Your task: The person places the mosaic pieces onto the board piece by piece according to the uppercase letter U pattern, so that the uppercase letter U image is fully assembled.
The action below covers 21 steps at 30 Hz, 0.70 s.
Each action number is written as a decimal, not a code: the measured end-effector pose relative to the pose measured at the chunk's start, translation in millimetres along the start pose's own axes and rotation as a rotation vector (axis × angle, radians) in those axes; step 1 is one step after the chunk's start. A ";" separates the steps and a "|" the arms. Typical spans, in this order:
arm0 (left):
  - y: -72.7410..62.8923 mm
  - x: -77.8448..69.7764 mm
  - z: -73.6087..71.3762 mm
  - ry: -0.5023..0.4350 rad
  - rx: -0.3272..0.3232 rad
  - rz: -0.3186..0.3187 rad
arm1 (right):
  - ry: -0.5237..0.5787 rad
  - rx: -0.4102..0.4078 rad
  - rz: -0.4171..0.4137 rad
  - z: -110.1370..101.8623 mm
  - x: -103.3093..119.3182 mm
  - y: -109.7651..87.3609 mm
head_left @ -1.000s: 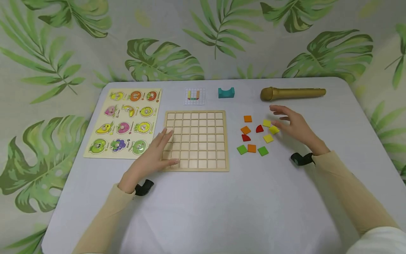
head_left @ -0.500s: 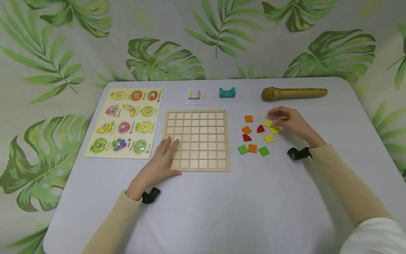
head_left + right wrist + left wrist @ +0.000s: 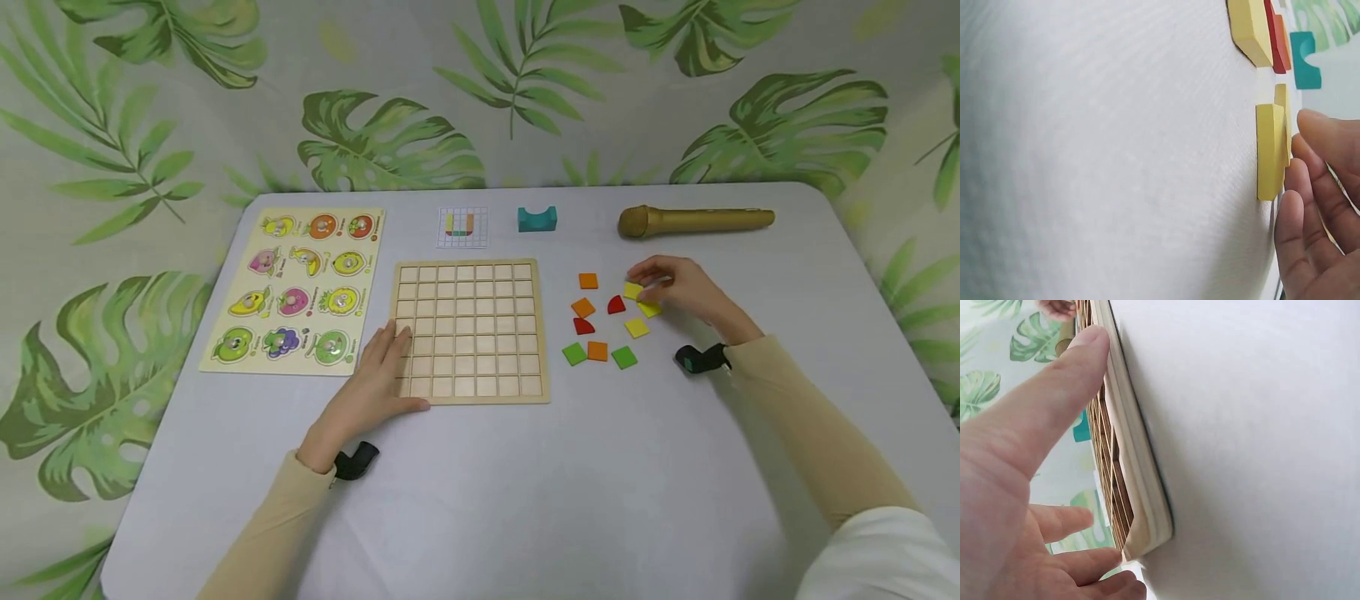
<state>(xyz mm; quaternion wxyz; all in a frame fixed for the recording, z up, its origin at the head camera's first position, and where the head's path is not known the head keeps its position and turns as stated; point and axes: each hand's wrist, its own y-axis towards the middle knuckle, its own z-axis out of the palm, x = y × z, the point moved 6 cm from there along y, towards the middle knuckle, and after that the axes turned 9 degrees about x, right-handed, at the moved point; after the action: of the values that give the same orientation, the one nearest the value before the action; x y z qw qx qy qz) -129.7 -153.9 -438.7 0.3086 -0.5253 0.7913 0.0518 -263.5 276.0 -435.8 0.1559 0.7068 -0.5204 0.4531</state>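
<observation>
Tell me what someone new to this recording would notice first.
Probably the pale wooden grid board mid-table, with the left hand at its near-left corner. Next, the small bright pieces to its right, in red, orange, yellow and green, with the right hand beside the yellow ones. The colourful fruit board at far left and gold microphone-shaped object at back right also stand out.
</observation>
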 end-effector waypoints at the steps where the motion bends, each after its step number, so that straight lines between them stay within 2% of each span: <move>1: -0.5 1.4 -0.3 -0.008 0.004 -0.004 | -0.013 0.002 0.002 0.8 0.3 0.4; 11: -3.0 2.7 -2.4 -0.016 -0.007 0.002 | -0.108 0.014 0.027 3.0 2.8 6.9; 16: -3.5 3.3 -2.2 -0.014 -0.006 -0.001 | -0.100 0.057 0.047 0.2 2.9 13.1; 21: -3.0 4.4 -0.9 -0.007 -0.008 0.003 | -0.020 0.103 0.068 -3.1 2.9 16.9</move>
<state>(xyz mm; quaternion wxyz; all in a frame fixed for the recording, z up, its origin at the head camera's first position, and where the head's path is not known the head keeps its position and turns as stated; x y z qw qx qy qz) -128.7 -159.1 -439.6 0.3092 -0.5249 0.7909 0.0573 -279.7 269.4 -436.0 0.0987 0.7004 -0.5217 0.4770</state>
